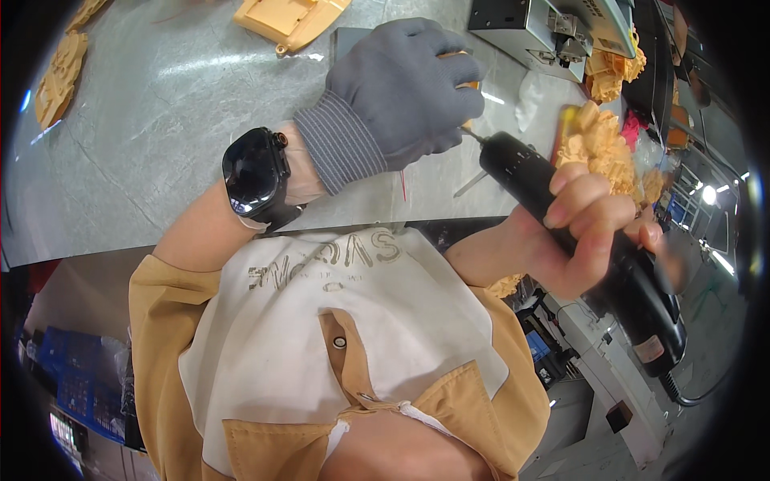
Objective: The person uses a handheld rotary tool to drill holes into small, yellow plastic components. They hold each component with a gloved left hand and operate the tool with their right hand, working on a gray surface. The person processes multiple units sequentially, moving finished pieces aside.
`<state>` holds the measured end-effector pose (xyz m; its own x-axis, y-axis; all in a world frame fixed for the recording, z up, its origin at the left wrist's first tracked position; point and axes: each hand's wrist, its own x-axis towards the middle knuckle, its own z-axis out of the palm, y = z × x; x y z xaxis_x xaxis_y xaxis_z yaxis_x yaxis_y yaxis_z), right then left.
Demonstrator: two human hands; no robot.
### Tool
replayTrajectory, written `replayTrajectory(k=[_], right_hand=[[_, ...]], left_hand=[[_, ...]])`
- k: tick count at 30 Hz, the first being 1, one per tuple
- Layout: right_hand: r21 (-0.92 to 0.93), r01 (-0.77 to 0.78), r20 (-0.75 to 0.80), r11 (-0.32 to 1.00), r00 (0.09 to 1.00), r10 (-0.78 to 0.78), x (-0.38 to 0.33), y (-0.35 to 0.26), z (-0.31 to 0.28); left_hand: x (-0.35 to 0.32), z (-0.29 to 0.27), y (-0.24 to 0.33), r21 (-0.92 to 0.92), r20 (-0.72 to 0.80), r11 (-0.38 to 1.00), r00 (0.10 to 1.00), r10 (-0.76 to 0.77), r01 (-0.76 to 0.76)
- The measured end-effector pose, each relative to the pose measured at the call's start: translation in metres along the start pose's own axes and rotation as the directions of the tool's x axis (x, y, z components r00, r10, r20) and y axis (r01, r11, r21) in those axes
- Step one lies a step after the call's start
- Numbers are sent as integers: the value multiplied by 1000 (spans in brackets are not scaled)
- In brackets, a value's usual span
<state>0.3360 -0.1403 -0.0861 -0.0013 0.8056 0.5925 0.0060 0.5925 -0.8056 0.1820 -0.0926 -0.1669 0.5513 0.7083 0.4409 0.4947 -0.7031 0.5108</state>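
My left hand (401,92), in a grey knitted glove, is curled over a small yellow-orange plastic part (473,85). Only slivers of that part show between and beside the fingers. In my bare right hand (589,224) is a black electric screwdriver (517,167), gripped around its body and slanting up to the left. Its thin bit (473,135) points at the part, close by the gloved fingers; whether the tip touches is hidden. A grey flat block (345,44) shows partly behind the left hand.
A yellow plastic housing (289,20) lies at the far edge of the grey table (184,120), more yellow parts (60,80) at far left. Yellow pieces (597,148) are heaped at right, below a metal box device (517,32). A thin metal rod (469,184) lies near the front edge.
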Motion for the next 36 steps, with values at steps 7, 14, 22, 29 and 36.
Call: replayTrajectory(k=[7,14,22,29,36], right_hand=[[145,16,-20,989,1000,-14,2,9,-9],[184,21,-96,983,995,-3,2,7,-6],[250,17,-58,968,998,-2,2,12,-9],[117,-81,71,990,995,73,20,9,-1],[-130,-93,71,987,992,103,24,13,13]], left_hand=[[0,1,-1,3,-22,1000,1000,14,-14],[-1,3,-2,14,-39,1000,999,24,-24],[-2,2,-1,-14,-55,999,998,29,-30],[-4,-3,-5,-1,-6,997,997,78,-78],[-20,-8,-8,-10,-121,999,992,-47,46]])
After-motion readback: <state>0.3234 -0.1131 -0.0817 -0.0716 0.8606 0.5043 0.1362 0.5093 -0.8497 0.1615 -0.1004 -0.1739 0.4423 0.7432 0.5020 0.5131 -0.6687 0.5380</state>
